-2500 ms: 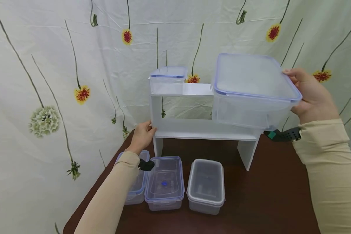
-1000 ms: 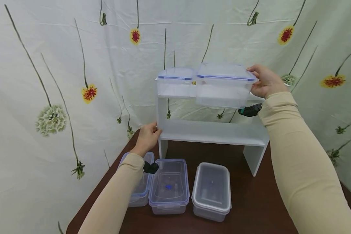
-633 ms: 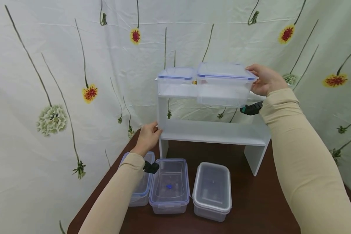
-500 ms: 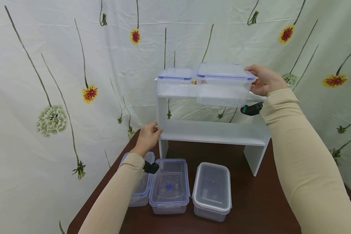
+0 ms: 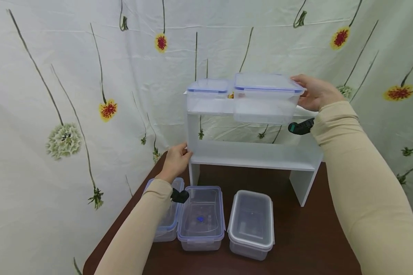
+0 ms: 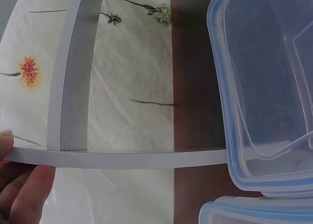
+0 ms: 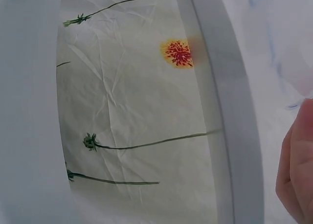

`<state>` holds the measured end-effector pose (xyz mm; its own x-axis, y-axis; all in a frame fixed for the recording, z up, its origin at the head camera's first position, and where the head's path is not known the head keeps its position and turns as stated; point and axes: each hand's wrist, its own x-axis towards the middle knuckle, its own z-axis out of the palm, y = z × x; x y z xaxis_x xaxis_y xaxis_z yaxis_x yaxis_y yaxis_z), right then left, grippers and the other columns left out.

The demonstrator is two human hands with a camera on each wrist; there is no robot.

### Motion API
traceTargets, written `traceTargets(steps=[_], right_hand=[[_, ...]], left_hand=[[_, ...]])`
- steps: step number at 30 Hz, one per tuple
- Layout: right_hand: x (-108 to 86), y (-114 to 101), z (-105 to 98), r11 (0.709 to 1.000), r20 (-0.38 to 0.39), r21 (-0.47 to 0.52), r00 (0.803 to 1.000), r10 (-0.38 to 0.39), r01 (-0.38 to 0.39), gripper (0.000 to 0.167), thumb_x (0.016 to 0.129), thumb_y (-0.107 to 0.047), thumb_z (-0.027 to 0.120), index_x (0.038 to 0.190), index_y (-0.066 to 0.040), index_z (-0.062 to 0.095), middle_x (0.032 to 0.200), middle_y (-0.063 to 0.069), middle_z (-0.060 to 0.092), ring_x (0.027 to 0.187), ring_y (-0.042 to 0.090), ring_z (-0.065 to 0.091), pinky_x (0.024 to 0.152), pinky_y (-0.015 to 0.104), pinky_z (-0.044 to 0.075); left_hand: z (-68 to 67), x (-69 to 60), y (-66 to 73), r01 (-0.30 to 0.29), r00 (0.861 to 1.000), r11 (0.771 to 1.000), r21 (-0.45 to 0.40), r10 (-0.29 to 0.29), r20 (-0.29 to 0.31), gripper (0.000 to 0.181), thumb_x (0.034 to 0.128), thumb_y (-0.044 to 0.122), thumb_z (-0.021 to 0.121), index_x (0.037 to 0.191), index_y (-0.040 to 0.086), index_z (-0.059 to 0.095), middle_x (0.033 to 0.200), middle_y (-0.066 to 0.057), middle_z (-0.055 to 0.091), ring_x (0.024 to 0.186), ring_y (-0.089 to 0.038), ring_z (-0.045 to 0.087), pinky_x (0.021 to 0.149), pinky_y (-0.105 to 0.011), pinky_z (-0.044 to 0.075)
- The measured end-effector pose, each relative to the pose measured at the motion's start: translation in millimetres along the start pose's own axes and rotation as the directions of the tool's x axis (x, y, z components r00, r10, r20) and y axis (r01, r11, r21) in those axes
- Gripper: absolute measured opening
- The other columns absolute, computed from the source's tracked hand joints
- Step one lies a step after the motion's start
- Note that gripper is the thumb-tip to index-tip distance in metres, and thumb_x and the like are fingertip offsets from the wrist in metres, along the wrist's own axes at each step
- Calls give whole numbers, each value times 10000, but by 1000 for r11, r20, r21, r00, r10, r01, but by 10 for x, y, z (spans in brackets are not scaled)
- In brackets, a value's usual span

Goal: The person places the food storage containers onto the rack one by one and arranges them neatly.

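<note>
My right hand (image 5: 314, 93) grips the right end of a large clear food container (image 5: 265, 105) with a blue-edged lid. That container is level at the top board of a white shelf unit (image 5: 251, 154); its base overlaps the board's front edge, and I cannot tell whether its full weight rests there. Just left of it, a smaller blue-rimmed container (image 5: 207, 98) sits on the same board. My left hand (image 5: 176, 160) pinches the unit's left side panel, thumb and fingers on either side of its edge in the left wrist view. Only some fingers (image 7: 296, 170) show in the right wrist view.
On the dark brown table (image 5: 309, 236), in front of the unit, stand a blue-rimmed container (image 5: 201, 214), a white-lidded container (image 5: 251, 221) and another blue-rimmed container (image 5: 168, 219) partly behind my left forearm. A flower-print cloth (image 5: 130, 57) hangs behind.
My right hand has carried the large container left and away from me, beside the smaller one, and has hardly moved in the last second. My left hand stays on the side panel.
</note>
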<state>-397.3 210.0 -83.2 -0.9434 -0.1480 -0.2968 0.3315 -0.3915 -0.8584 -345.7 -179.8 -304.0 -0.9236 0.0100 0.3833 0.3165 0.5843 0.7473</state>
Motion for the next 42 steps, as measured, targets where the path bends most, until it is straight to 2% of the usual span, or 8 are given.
traceTargets(steps=[4, 8, 13, 18, 25, 30, 32, 42], right_hand=[[-90, -25, -114, 999, -34, -52, 999, -2, 0, 609, 920, -300, 721, 1413, -371, 371, 1304, -108, 423, 1228, 36, 447, 976, 198, 527], [-173, 1, -221, 991, -37, -130, 998, -43, 37, 439, 914, -279, 731, 1279, -292, 490, 1252, -85, 457, 1206, 61, 445, 910, 194, 549], [-349, 113, -405, 958, 32, -253, 991, -133, 137, 227, 917, -240, 731, 1109, -189, 619, 1154, -18, 554, 1108, 123, 546, 850, 220, 579], [-517, 349, -569, 880, 166, -401, 965, -202, 253, 87, 952, -200, 686, 981, -137, 737, 973, 27, 682, 886, 146, 692, 778, 237, 605], [-658, 938, -698, 783, 325, -527, 930, -174, 331, 212, 1029, -109, 552, 1010, -185, 750, 972, 12, 720, 881, 119, 712, 801, 237, 602], [-681, 1463, -762, 676, 364, -659, 926, -96, 329, 319, 1037, -105, 538, 1331, 11, 580, 1045, -34, 682, 936, 102, 674, 862, 236, 582], [-674, 1666, -813, 657, 364, -686, 929, -62, 313, 453, 1032, -127, 550, 1406, 114, 463, 1086, -48, 657, 963, 95, 657, 885, 238, 574], [-605, 2530, -1118, 722, 288, -668, 957, 31, 177, 473, 975, -159, 640, 1339, 122, 530, 1070, -1, 648, 927, 154, 641, 856, 285, 584]], left_hand=[[29, 14, -2, -8, 1000, 1000, 5, 8, 14, 479, 1010, 66, 553, 1477, -6, 472, 1422, -239, 555, 1279, -348, 585, 1000, -474, 540], [21, 17, -26, -2, 1000, 1000, 15, 2, 9, 483, 1009, 66, 560, 1481, 6, 472, 1412, -235, 567, 1274, -343, 592, 1002, -466, 541], [-22, 35, -36, -7, 999, 1000, 28, 6, 45, 494, 1016, 85, 552, 1494, 6, 451, 1420, -235, 561, 1283, -348, 585, 987, -472, 549], [-68, 73, -49, -16, 997, 997, 71, 10, 78, 490, 1019, 95, 556, 1489, 0, 455, 1428, -227, 559, 1277, -351, 594, 992, -475, 546], [-78, 78, -38, -21, 995, 999, 41, 16, 100, 505, 1011, 74, 561, 1496, -2, 442, 1405, -241, 574, 1254, -354, 611, 987, -470, 550], [-83, 72, -34, -17, 995, 1000, 8, 16, 101, 502, 1007, 61, 565, 1493, 9, 452, 1408, -235, 574, 1248, -349, 618, 971, -466, 559], [-86, 70, -35, -17, 995, 1000, -1, 17, 102, 506, 1008, 59, 563, 1496, 4, 443, 1420, -234, 564, 1252, -347, 615, 968, -464, 561], [-76, 71, -22, -19, 994, 1000, -2, 19, 108, 495, 1011, 55, 557, 1491, 1, 450, 1437, -227, 551, 1260, -344, 608, 976, -461, 556]])
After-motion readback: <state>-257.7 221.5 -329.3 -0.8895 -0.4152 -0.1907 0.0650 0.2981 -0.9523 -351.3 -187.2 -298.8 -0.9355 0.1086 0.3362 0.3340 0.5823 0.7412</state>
